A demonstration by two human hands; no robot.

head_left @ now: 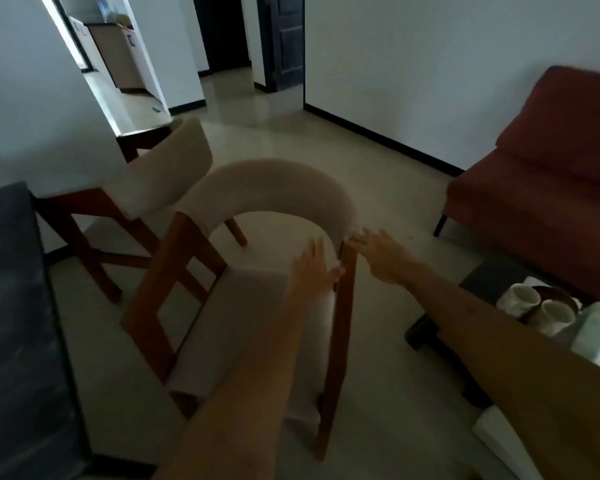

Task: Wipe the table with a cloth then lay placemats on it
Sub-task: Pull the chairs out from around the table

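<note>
The dark table [11, 306] fills the left edge of the frame. A red sofa [548, 188] sits at the right. In the middle stands a wooden chair [257, 271] with a soft cream back, and a second chair [146, 181] is up and left of it. Two white cups [537, 306] sit low on the right. The left hand [310, 271] and right hand [381, 252] reach for the chair's post, fingers straight, holding nothing. No cloth or placemats show.

cream chair [278, 188], red sofa [548, 188], dark table [11, 306]
</note>
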